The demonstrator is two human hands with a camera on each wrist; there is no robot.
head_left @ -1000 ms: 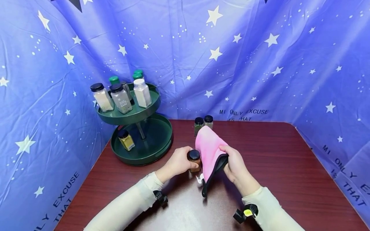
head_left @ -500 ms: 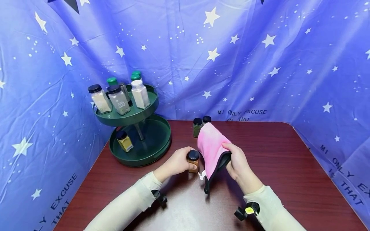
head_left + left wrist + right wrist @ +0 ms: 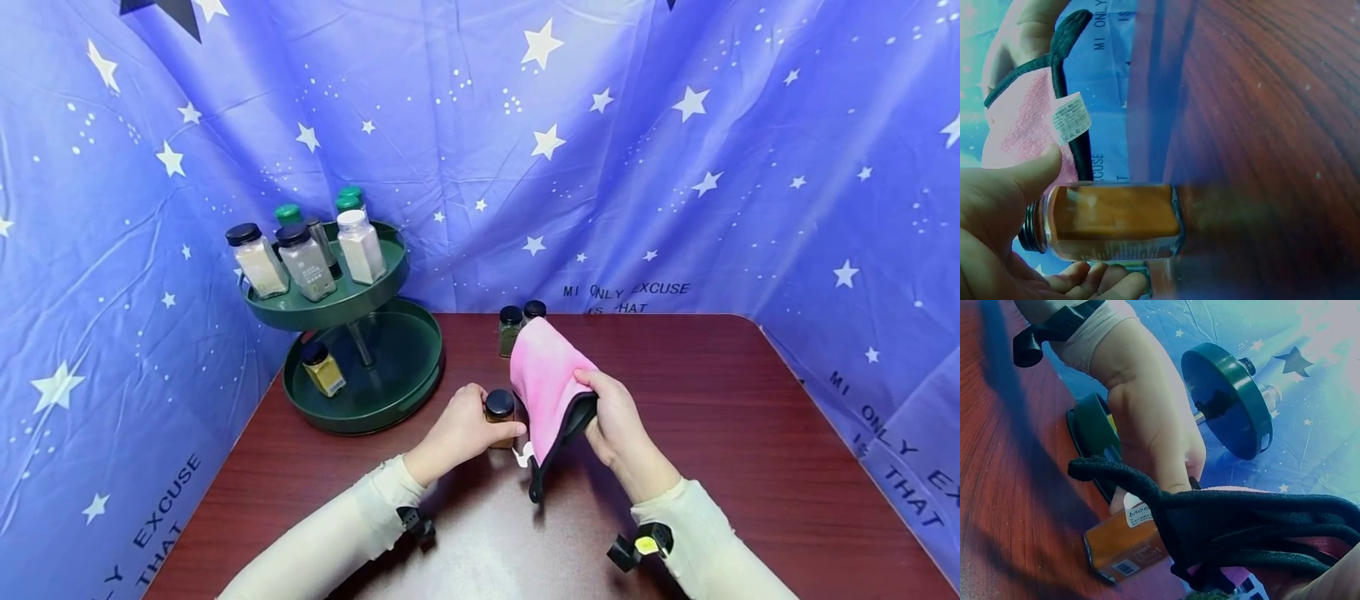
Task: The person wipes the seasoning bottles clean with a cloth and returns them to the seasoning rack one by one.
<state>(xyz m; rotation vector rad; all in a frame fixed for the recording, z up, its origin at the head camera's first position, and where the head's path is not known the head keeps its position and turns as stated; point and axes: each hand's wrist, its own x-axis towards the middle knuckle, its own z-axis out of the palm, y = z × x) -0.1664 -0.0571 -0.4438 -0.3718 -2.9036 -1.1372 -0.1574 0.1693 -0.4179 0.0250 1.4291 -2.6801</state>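
A small spice jar (image 3: 500, 407) with a black lid and orange-brown powder stands upright on the table. My left hand (image 3: 459, 425) is around it, thumb stretched out past the near side and fingers spread loosely at the far side. In the left wrist view the thumb lifts off the jar (image 3: 1113, 215) while the fingers lie relaxed beyond it. Just right of the jar, my right hand (image 3: 617, 421) grips a folded pink cloth (image 3: 551, 375) with black edging and a white label (image 3: 1072, 117). Part of the jar is hidden behind the cloth in the right wrist view.
A two-tier dark green turntable rack (image 3: 397, 362) stands at the left. Several jars crowd its upper tier; one yellow-filled jar (image 3: 324, 377) sits on the lower. Behind the cloth are a jar of green herbs (image 3: 510, 335) and another black-lidded jar (image 3: 535, 310). Starry curtains surround the table.
The left hand has loosened from the spice jar, its thumb and fingers spreading apart. The right hand and cloth shifted slightly right, away from the jar. The view drifted a little.
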